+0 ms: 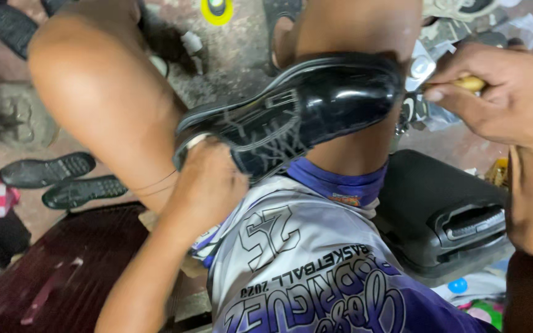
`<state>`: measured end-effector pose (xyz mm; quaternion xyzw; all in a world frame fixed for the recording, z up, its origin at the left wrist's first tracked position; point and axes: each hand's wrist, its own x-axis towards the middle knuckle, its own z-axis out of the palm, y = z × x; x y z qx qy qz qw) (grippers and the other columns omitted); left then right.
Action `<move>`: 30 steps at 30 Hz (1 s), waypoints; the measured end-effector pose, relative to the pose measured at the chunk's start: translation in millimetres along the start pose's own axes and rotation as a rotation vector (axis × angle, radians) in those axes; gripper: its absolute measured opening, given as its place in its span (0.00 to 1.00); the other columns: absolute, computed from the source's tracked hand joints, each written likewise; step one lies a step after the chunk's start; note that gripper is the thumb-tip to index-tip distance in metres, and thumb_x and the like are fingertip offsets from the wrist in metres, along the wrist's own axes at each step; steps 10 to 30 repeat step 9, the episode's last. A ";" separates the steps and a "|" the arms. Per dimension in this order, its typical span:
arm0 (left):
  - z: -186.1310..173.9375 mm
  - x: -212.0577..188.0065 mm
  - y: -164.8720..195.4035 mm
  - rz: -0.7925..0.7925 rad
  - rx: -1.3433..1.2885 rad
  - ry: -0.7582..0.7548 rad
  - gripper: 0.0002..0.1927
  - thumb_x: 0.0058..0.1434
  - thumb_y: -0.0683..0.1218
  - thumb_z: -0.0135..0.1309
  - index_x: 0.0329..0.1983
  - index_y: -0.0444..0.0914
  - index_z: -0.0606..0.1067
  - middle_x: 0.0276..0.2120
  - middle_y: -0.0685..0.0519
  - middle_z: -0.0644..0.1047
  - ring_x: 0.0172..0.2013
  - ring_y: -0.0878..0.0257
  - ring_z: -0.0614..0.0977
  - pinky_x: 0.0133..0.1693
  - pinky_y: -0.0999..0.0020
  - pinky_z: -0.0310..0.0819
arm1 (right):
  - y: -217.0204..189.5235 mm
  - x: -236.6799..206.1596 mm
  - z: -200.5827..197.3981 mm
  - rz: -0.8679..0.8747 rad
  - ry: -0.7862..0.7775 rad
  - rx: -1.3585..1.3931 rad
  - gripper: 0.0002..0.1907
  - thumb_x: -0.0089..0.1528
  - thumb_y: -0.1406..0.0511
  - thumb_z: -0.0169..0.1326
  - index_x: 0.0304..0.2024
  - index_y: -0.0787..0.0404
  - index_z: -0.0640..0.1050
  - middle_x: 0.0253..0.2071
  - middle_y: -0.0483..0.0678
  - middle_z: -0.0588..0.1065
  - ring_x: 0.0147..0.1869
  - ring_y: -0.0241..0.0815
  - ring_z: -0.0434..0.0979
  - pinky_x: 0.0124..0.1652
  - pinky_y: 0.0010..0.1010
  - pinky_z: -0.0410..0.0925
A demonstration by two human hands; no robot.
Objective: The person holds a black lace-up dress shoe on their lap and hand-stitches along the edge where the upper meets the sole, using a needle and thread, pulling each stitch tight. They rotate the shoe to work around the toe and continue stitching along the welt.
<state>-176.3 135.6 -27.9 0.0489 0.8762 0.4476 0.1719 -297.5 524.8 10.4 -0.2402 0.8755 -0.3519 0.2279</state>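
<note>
A glossy black leather shoe [316, 102] lies on its side across my right knee, sole edge toward me. My left hand [208, 185] grips the shoe's heel end. A thin thread [155, 183] runs from that hand to the left. My right hand [504, 95] is closed around a tool with a yellowish wooden handle [471, 82], its tip pointing at the toe of the shoe. The tool's metal end is mostly hidden behind the shoe.
Two black rubber soles [63, 179] lie on the floor at left. A black plastic case [445, 213] sits at right by my thigh. A dark red mat [63, 271] is at lower left. Sandals and scraps lie on the concrete floor [232, 58] beyond my knees.
</note>
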 end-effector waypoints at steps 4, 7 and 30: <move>5.9 19.5 -22.5 0.157 -0.412 -0.139 0.21 0.56 0.37 0.54 0.55 0.31 0.74 0.48 0.41 0.80 0.49 0.45 0.81 0.52 0.56 0.75 | -17.8 13.3 -12.7 0.029 -0.115 -0.201 0.07 0.61 0.71 0.61 0.42 0.64 0.79 0.36 0.50 0.80 0.33 0.40 0.80 0.35 0.29 0.70; 10.8 38.1 -17.7 0.111 -0.397 -0.199 0.18 0.57 0.37 0.57 0.52 0.32 0.75 0.43 0.48 0.80 0.44 0.55 0.80 0.47 0.60 0.76 | -26.9 23.3 -20.0 0.095 -0.195 -0.285 0.08 0.60 0.66 0.61 0.41 0.63 0.79 0.32 0.50 0.81 0.26 0.44 0.79 0.28 0.33 0.70; 14.5 59.8 -2.2 0.051 -0.341 -0.233 0.17 0.55 0.37 0.58 0.49 0.33 0.77 0.39 0.51 0.81 0.40 0.59 0.80 0.43 0.62 0.76 | -32.8 27.6 -23.8 0.080 -0.235 -0.332 0.08 0.61 0.64 0.60 0.40 0.60 0.80 0.31 0.49 0.81 0.24 0.46 0.79 0.28 0.36 0.70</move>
